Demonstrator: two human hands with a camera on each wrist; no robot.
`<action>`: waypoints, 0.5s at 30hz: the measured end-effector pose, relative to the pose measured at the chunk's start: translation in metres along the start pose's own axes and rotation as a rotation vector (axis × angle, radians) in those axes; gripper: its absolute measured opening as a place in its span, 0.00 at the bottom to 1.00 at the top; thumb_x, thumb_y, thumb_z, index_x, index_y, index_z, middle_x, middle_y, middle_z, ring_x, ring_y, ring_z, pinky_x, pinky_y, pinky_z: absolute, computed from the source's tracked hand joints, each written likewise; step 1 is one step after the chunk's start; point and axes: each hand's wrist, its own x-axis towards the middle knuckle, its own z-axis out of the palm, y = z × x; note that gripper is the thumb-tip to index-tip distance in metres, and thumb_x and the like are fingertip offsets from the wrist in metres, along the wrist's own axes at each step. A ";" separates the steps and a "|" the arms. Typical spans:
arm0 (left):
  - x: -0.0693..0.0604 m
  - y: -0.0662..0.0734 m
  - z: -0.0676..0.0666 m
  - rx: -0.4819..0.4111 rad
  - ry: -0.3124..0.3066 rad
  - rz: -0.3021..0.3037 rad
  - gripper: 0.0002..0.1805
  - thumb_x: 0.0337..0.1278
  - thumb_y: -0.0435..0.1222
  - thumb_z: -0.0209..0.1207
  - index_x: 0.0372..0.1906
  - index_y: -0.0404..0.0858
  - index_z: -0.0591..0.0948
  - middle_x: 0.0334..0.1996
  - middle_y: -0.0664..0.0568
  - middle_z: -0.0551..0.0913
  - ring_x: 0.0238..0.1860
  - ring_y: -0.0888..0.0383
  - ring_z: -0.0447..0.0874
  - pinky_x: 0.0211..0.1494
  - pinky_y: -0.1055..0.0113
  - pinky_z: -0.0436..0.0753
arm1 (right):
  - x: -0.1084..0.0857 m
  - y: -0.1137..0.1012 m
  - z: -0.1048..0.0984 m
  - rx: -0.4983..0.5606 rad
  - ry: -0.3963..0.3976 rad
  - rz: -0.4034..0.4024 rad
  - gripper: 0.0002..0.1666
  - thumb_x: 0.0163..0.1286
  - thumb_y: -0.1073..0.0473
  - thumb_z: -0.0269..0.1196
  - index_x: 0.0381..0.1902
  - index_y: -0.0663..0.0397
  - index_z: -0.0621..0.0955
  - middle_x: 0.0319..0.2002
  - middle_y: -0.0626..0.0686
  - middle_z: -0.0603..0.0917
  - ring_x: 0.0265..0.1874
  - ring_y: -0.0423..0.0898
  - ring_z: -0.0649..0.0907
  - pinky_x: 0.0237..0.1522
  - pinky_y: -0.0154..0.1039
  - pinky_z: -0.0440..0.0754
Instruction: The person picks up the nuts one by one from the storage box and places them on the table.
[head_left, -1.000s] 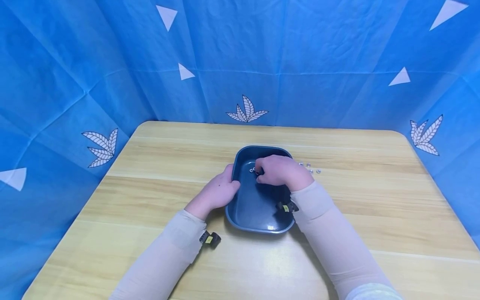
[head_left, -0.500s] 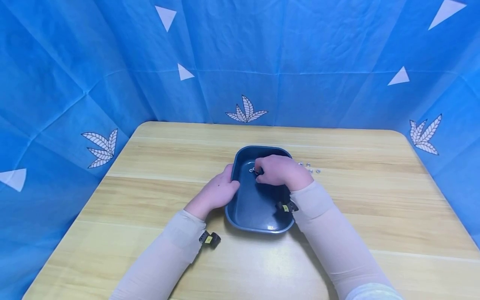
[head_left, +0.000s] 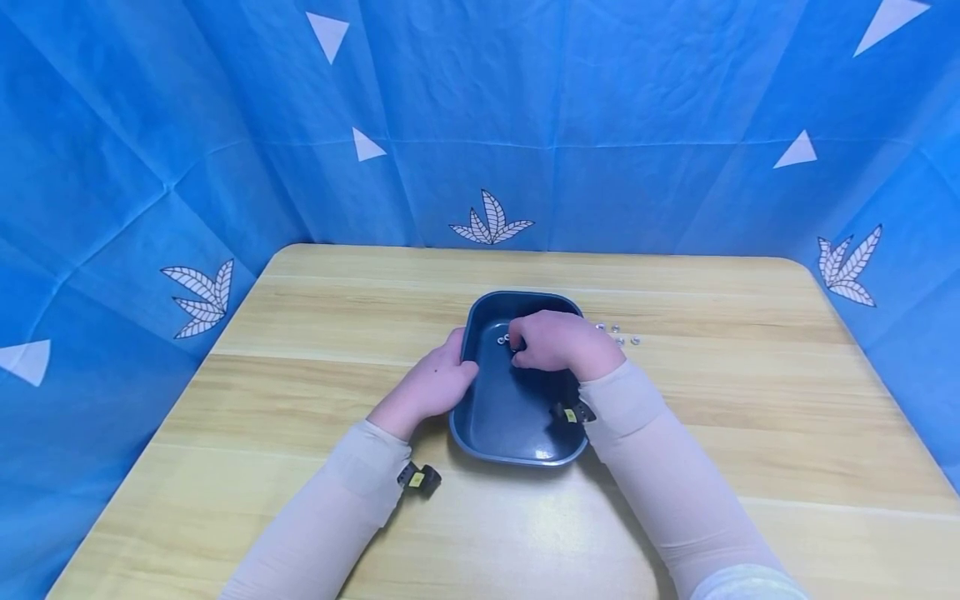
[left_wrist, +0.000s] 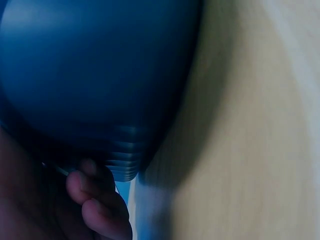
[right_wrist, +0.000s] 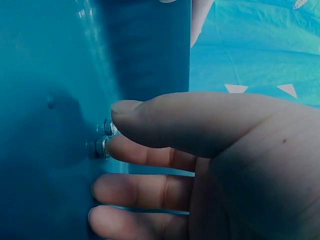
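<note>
A dark blue rectangular tub (head_left: 510, 417) with rounded corners stands on the table. My left hand (head_left: 427, 387) grips its left rim, thumb inside and the other fingers outside against the wall. Inside the tub is my right hand (head_left: 558, 342), its fingers pointing down toward the far left part of the floor. There, small silver metal nuts (head_left: 502, 341) lie by the fingertips. In the right wrist view the index fingertip touches one nut (right_wrist: 105, 147), another nut (right_wrist: 110, 127) sits beside the thumb tip, and a gap shows between thumb and index finger.
Several more small silver pieces (head_left: 619, 341) lie on the wooden table (head_left: 750, 375) just right of the tub, partly behind the right hand. A blue cloth (head_left: 637, 192) with white triangles and leaf prints hangs behind and at both sides.
</note>
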 end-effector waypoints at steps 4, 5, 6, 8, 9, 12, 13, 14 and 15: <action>-0.001 0.000 0.000 -0.012 -0.004 -0.003 0.30 0.73 0.43 0.45 0.77 0.44 0.59 0.66 0.46 0.75 0.61 0.49 0.76 0.65 0.46 0.73 | 0.000 0.000 0.000 0.008 0.009 0.002 0.18 0.69 0.51 0.65 0.55 0.48 0.81 0.50 0.49 0.85 0.45 0.48 0.81 0.53 0.48 0.79; -0.001 0.000 0.000 -0.016 -0.005 -0.005 0.30 0.73 0.43 0.45 0.77 0.44 0.59 0.67 0.47 0.74 0.61 0.49 0.76 0.65 0.46 0.73 | 0.000 0.000 0.000 0.011 0.010 0.003 0.19 0.69 0.51 0.65 0.56 0.48 0.81 0.51 0.50 0.85 0.46 0.48 0.81 0.54 0.48 0.79; -0.001 0.000 0.000 -0.019 -0.006 -0.007 0.31 0.73 0.43 0.45 0.77 0.44 0.59 0.67 0.47 0.74 0.61 0.49 0.76 0.65 0.46 0.73 | 0.000 0.000 0.001 0.012 0.008 0.002 0.19 0.69 0.51 0.65 0.56 0.48 0.81 0.52 0.50 0.85 0.46 0.48 0.81 0.55 0.49 0.79; -0.002 0.001 0.000 -0.023 -0.006 -0.010 0.31 0.73 0.43 0.44 0.77 0.44 0.59 0.67 0.47 0.74 0.61 0.49 0.76 0.65 0.46 0.73 | 0.001 0.000 0.001 0.011 0.001 -0.001 0.19 0.70 0.52 0.65 0.57 0.48 0.82 0.52 0.50 0.85 0.47 0.49 0.81 0.55 0.49 0.79; -0.002 0.001 0.000 -0.024 -0.007 -0.011 0.31 0.73 0.43 0.44 0.77 0.44 0.59 0.67 0.47 0.74 0.61 0.49 0.76 0.64 0.46 0.73 | 0.001 0.000 0.001 0.009 -0.003 -0.003 0.19 0.70 0.52 0.65 0.57 0.48 0.82 0.52 0.50 0.85 0.46 0.49 0.80 0.55 0.49 0.79; -0.002 0.001 0.000 -0.024 -0.006 -0.011 0.30 0.73 0.43 0.44 0.77 0.44 0.59 0.66 0.47 0.75 0.60 0.50 0.76 0.64 0.46 0.74 | 0.001 0.000 0.002 0.002 -0.021 -0.010 0.16 0.70 0.53 0.65 0.54 0.48 0.83 0.49 0.49 0.85 0.44 0.49 0.80 0.52 0.47 0.79; -0.002 0.001 0.000 -0.022 -0.007 -0.010 0.30 0.73 0.43 0.44 0.77 0.44 0.59 0.66 0.47 0.75 0.60 0.50 0.76 0.64 0.46 0.74 | 0.001 0.000 0.002 0.000 -0.026 -0.011 0.15 0.70 0.53 0.65 0.53 0.48 0.83 0.48 0.49 0.85 0.43 0.49 0.80 0.50 0.47 0.80; -0.003 0.002 0.000 -0.022 -0.007 -0.009 0.30 0.73 0.43 0.44 0.77 0.44 0.59 0.67 0.47 0.74 0.60 0.50 0.76 0.64 0.46 0.73 | 0.001 0.000 0.002 -0.003 -0.029 -0.013 0.14 0.69 0.54 0.66 0.51 0.48 0.83 0.46 0.49 0.85 0.42 0.49 0.80 0.49 0.46 0.79; -0.003 0.002 0.000 -0.022 -0.008 -0.007 0.30 0.73 0.43 0.44 0.77 0.44 0.59 0.67 0.47 0.74 0.61 0.50 0.76 0.64 0.46 0.73 | 0.001 0.001 0.002 -0.005 -0.034 -0.015 0.13 0.69 0.55 0.66 0.50 0.48 0.83 0.45 0.49 0.85 0.41 0.48 0.80 0.47 0.45 0.79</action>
